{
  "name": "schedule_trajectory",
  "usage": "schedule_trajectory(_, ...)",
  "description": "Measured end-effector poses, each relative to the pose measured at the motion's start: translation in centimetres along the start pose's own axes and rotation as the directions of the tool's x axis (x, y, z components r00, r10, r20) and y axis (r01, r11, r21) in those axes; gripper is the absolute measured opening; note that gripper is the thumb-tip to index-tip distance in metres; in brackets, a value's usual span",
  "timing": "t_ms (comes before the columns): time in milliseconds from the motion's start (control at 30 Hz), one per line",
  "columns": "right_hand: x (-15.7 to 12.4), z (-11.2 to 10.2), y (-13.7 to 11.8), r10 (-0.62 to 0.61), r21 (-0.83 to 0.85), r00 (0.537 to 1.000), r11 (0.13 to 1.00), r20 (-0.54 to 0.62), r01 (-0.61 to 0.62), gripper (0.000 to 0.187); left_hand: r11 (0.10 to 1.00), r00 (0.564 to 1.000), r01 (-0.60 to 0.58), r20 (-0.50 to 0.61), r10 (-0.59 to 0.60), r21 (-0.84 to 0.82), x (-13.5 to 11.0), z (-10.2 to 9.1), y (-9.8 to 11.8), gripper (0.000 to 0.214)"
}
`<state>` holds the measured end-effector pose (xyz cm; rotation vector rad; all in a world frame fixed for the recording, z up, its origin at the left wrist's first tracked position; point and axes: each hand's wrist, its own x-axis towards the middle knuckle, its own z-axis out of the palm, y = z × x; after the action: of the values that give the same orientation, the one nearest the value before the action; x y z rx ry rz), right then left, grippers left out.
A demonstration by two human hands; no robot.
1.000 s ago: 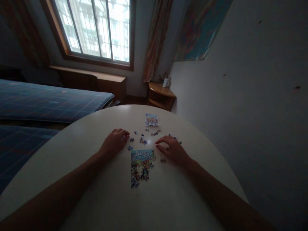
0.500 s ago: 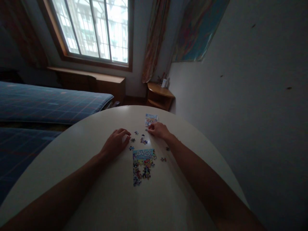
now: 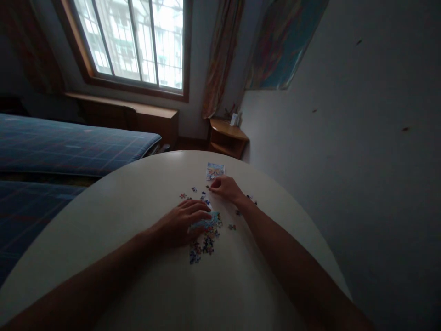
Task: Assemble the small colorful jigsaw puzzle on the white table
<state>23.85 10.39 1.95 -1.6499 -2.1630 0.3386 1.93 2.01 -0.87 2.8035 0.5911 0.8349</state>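
Observation:
A partly joined jigsaw puzzle [image 3: 208, 248] with a light-blue lettered top lies on the white table, its lower right side ragged. My left hand [image 3: 188, 218] is over its upper part, palm down with fingers spread and holding nothing; it hides much of the lettering. Farther back, my right hand [image 3: 225, 187] has its fingers pinched at a small puzzle piece [image 3: 208, 187]. Just beyond that hand lies a small picture card [image 3: 215, 170]. Loose pieces are scattered around, among them a reddish piece [image 3: 182, 196] and a piece [image 3: 232, 227] right of the puzzle.
The round white table [image 3: 138, 179] has its far edge near a wooden corner shelf [image 3: 229, 128]. A bed with a blue plaid mattress [image 3: 69, 142] stands at the left. On the right rises a white wall [image 3: 344, 161], and a window [image 3: 134, 46] is at the back.
My left hand has moved right and nearer, from beside the loose pieces to over the puzzle, uncovering a reddish piece. My right hand has stayed almost in place.

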Motion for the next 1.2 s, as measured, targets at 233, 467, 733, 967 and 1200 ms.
schedule_trajectory(233,-7.3,-1.1,0.4,-0.126,0.221,0.989,0.965,-0.076,0.14,0.008,0.995,0.98,-0.046,0.188,0.062,-0.09,-0.1,-1.0,1.3,0.038)
schedule_trajectory(467,-12.3,-1.8,0.1,-0.213,0.247,0.976,0.949,0.037,0.198,0.007,0.996,0.975,0.003,0.223,0.016,-0.084,0.1,-0.9,1.4,0.035)
schedule_trajectory(733,-12.1,-1.1,-0.2,-0.224,0.189,0.972,0.96,0.07,0.207,0.013,0.994,0.97,0.0,0.241,0.026,-0.11,0.1,-0.9,1.4,0.039)
schedule_trajectory(967,-12.2,-0.6,0.0,-0.268,0.074,0.962,0.962,0.05,0.264,0.013,0.994,0.967,-0.006,0.254,0.034,-0.108,0.2,-0.8,1.5,0.04)
schedule_trajectory(1200,-12.3,-0.8,-0.1,-0.313,0.045,0.949,0.949,0.044,0.312,0.012,0.994,0.965,-0.006,0.26,0.033,-0.106,0.1,-0.7,1.4,0.039)
